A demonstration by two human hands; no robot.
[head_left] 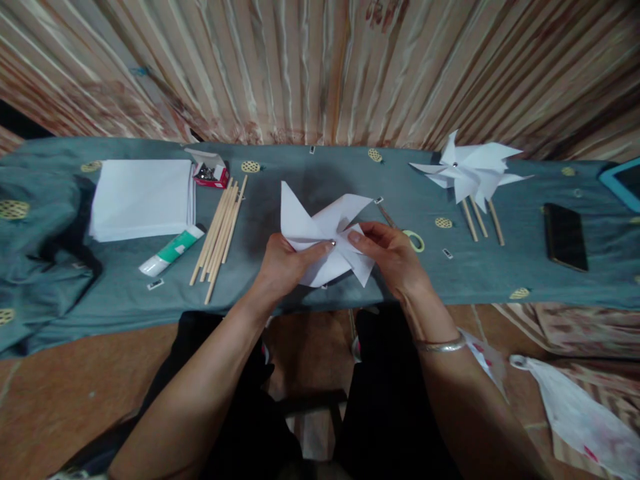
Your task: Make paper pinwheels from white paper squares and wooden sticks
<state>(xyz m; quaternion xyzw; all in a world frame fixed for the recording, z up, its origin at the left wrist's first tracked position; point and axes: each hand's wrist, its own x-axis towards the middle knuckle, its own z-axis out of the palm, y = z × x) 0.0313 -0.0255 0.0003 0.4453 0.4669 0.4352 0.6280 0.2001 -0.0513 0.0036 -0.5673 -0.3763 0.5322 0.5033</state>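
Note:
A white paper pinwheel [305, 223] is held just above the near edge of the grey-blue cloth-covered table [350, 170]. My left hand [283, 267] grips it from below left, thumb pressed at its centre where a small metal pin head shows. My right hand [395, 257] pinches a folded paper tip at the centre from the right. A silver bangle sits on my right wrist.
Left of my hands lie a bundle of wooden sticks [220, 230], a green-white glue tube [171, 251], a white paper stack [143, 197] and a red pin box [213, 172]. Scissors [407, 235] lie behind my right hand. Finished pinwheels on sticks [470, 175] and a black phone [565, 237] sit right.

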